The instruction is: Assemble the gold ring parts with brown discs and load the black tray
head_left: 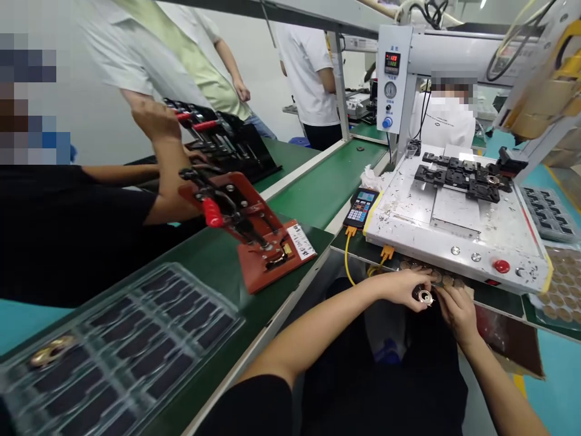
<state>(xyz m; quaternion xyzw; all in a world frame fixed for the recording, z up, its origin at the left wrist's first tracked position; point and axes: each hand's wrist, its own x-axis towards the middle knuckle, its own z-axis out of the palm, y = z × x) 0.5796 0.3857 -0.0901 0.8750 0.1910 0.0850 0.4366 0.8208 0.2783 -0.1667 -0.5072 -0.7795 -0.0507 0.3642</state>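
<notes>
In front of the machine's near edge, my left hand (402, 286) is closed on a small round metal part (425, 297) with an opening in its middle, gripped between thumb and fingers. My right hand (459, 310) is just to its right, back of the hand up, with its fingers bent and pressed together. What those fingertips hold, if anything, is hidden. Several round brown discs (448, 281) lie along the bench edge just beyond my hands.
The white bench machine (408, 221) carries black fixtures (458, 174) and a red button (501, 266). A handheld controller (361, 207) with a yellow cable lies left of it. Further left are a red clamp fixture (267, 266), a clear tray (158, 321) and a co-worker's arm (166, 151).
</notes>
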